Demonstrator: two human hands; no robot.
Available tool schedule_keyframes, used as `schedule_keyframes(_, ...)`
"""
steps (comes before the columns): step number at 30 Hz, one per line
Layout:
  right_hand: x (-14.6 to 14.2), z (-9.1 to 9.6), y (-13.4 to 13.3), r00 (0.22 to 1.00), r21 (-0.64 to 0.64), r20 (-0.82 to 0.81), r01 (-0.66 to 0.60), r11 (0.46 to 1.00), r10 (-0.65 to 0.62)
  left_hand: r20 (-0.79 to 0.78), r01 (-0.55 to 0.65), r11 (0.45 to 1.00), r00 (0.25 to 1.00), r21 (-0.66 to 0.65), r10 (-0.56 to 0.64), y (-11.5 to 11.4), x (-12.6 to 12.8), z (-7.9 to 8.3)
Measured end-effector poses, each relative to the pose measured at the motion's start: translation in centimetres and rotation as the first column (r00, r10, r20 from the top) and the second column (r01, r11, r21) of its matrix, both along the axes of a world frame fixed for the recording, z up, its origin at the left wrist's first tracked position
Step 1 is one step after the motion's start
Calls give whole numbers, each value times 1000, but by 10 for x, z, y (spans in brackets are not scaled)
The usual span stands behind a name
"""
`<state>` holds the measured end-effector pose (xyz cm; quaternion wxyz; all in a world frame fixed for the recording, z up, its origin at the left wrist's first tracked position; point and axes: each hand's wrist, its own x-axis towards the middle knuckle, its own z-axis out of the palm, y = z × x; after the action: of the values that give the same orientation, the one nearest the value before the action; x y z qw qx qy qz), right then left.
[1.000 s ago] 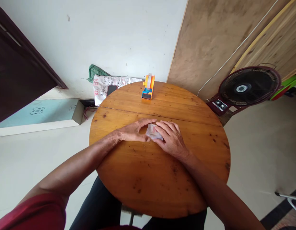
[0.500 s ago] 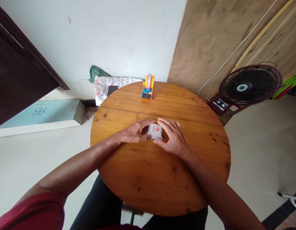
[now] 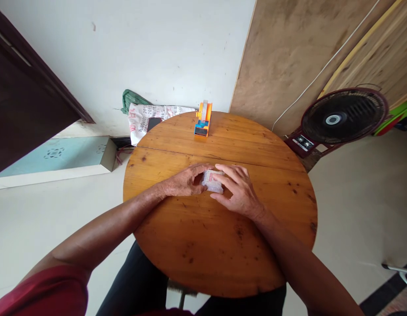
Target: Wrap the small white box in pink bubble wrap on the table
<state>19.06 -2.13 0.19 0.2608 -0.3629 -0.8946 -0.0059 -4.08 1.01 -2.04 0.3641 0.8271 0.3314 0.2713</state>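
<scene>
Fingers (image 3: 203, 166) of the left hand (image 3: 181, 182) gripped a whitish, clear-wrapped block (image 3: 212, 186); the right hand (image 3: 241, 192) splayed over it (round brown wooden table (image 3: 203, 245) below, white wall (image 3: 157, 52) beyond).

Tape dispenser (image 3: 202, 124) on wooden table (image 3: 206, 245)

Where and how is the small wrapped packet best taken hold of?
Probably across its near and far edges, coming from the right: the packet is small and blocky, its printed face up, and the left hand curls around its left end.
</scene>
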Motion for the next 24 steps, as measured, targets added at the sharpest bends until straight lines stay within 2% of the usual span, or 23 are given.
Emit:
schedule_keyframes(4,7,7,3,997,-90,-34,63,994,-67,-108,-34,999,993,40,38,-3,-8,13)
schedule_keyframes(7,13,7,6,996,-198,-2,90,976,-92,-175,-82,995,980,63,92,-4,-17,21)
schedule_keyframes(9,16,6,8,994,-250,42,106,963,-99,-199,-101,990,973,101,119,-4,-21,23)
schedule_keyframes(13,17,4,8,986,-283,111,149,947,-122,-257,-63,990,962,125,94,-3,-22,21)
schedule_keyframes(24,9,-2,7,988,-340,68,155,927,-140,-91,-45,999,995,28,48,-4,-11,9)
